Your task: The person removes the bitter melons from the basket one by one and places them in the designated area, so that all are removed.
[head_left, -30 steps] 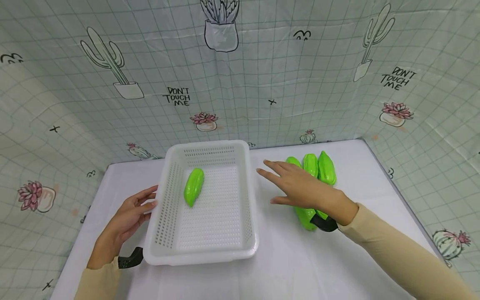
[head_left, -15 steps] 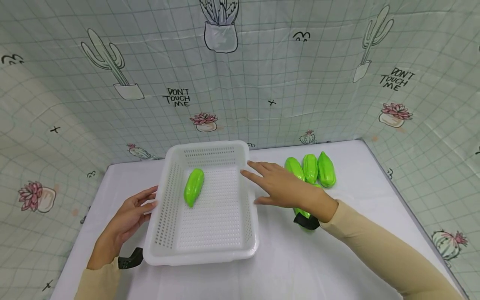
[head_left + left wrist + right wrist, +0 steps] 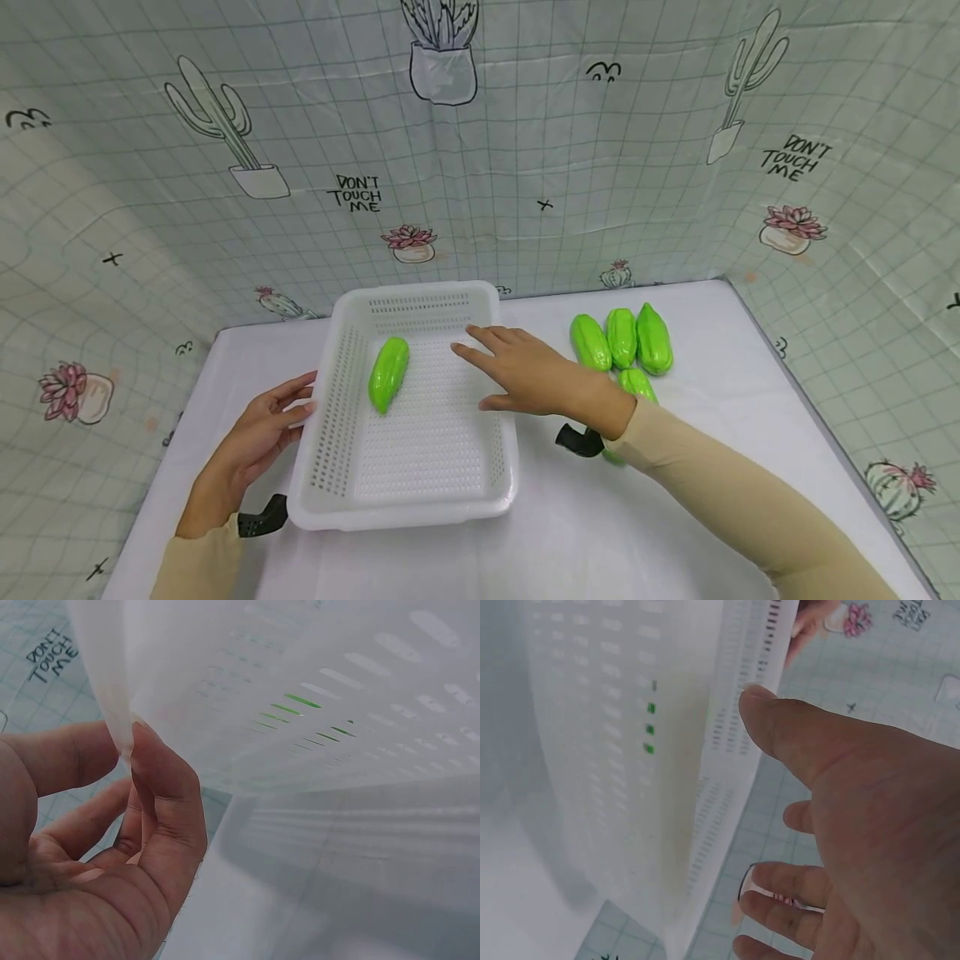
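Observation:
A white perforated plastic basket [image 3: 408, 518] stands on the table in the head view, with one glossy green elongated vegetable-like piece [image 3: 387, 375] lying inside toward its left. My left hand [image 3: 258, 433] is at the basket's left side; the left wrist view shows its thumb and forefinger [image 3: 169, 780] pinching the rim. Over the basket's right rim hovers my right hand [image 3: 532, 375], fingers spread and nothing held. In the right wrist view the right hand [image 3: 885, 802] is beside the basket wall [image 3: 682, 750], its thumb near the rim.
Several similar green pieces [image 3: 621, 337] lie on the white-covered table [image 3: 720, 375] to the right of the basket, some partly hidden by the right arm. A printed grid curtain [image 3: 510, 150] rises behind and at both sides.
My right hand has moved left from beside the green pieces to above the basket's right edge, uncovering more of those pieces. The left hand and the basket have stayed put.

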Motion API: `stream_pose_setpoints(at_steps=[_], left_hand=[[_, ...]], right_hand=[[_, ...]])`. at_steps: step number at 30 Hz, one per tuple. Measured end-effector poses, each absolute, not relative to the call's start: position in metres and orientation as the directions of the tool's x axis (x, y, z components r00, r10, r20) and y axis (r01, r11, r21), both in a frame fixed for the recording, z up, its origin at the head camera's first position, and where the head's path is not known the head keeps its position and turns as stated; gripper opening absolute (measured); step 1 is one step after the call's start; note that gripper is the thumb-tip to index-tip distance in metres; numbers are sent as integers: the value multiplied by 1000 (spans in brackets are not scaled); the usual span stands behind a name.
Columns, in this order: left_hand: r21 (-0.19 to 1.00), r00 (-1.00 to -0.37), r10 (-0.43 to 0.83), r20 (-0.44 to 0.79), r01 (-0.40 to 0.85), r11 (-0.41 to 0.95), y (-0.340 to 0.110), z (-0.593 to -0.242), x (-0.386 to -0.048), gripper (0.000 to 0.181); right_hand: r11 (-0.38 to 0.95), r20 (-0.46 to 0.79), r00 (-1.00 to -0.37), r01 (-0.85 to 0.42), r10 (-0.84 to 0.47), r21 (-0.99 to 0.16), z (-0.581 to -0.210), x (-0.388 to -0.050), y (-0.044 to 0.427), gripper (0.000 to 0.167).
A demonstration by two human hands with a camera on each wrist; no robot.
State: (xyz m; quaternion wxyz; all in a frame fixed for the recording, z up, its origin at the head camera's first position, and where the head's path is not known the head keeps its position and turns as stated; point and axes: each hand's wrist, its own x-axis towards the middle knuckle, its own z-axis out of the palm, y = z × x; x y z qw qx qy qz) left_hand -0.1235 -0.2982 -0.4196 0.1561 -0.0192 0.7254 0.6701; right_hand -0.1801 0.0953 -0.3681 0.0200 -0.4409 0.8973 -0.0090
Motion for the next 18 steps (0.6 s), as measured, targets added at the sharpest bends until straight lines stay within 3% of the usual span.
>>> stream_pose_setpoints(at_steps=[18], left_hand=[[966,-949,186,-256,-246,74,-299,-418,-124,69]], right_hand=[[634,-124,-627,-773,-769,-27,-367,-192,46,85]])
